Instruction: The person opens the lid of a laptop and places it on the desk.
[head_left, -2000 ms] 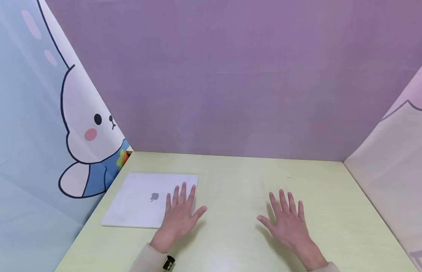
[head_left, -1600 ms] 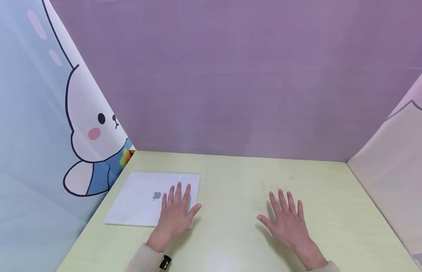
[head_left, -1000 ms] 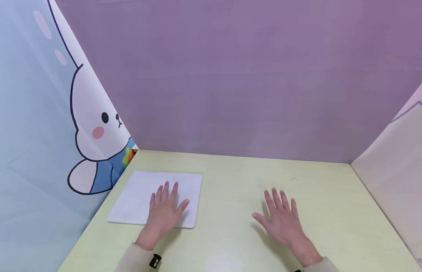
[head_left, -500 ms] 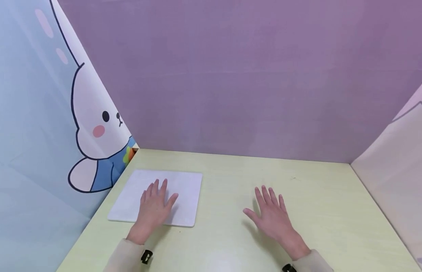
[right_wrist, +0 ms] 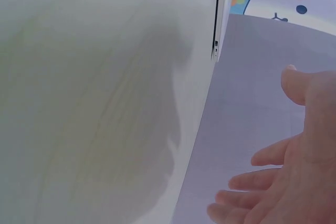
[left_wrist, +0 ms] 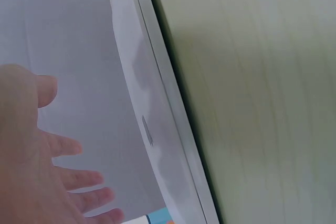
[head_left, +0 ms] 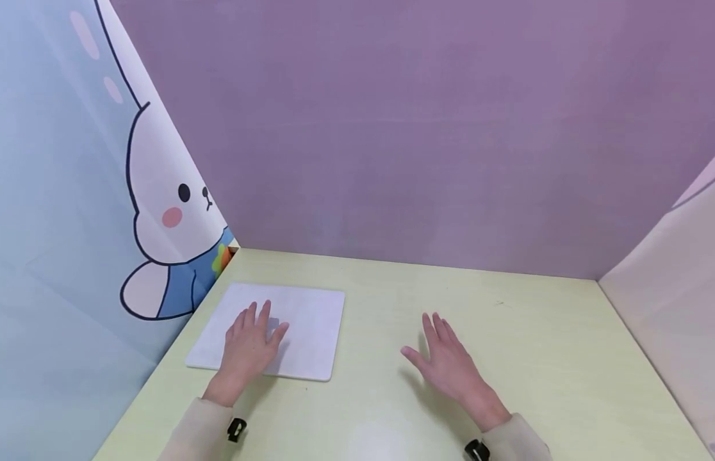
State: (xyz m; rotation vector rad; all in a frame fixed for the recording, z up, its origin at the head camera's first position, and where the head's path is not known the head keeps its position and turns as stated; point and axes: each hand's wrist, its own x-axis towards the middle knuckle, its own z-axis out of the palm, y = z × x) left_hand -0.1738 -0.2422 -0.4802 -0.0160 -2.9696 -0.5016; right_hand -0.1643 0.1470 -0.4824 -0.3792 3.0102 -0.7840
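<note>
A silver-white laptop (head_left: pixel 311 333) lies closed on the left part of the table, its lid up. My left hand (head_left: pixel 246 349) hovers over the lid with fingers spread, covering most of the logo. In the left wrist view the laptop (left_wrist: pixel 167 98) shows edge-on, and the left hand (left_wrist: pixel 47 171) is above it, holding nothing. My right hand (head_left: pixel 450 368) is over the bare tabletop to the right of the laptop, its fingers extended and its shadow below. From the right wrist, this hand (right_wrist: pixel 294 166) appears with thumb apart from the fingers and nothing in it.
The pale yellow wooden table (head_left: pixel 386 333) reaches back to a purple cloth wall (head_left: pixel 415 128). A blue curtain with a cartoon rabbit (head_left: pixel 167 211) borders the left side. A light curtain (head_left: pixel 669 307) borders the right. Black bands (head_left: pixel 236 429) show at the sleeves.
Both hands have moved left across the view, the left one from the laptop's right edge to over the middle of its lid. The right hand has turned slightly inward. The camera view has shifted a little.
</note>
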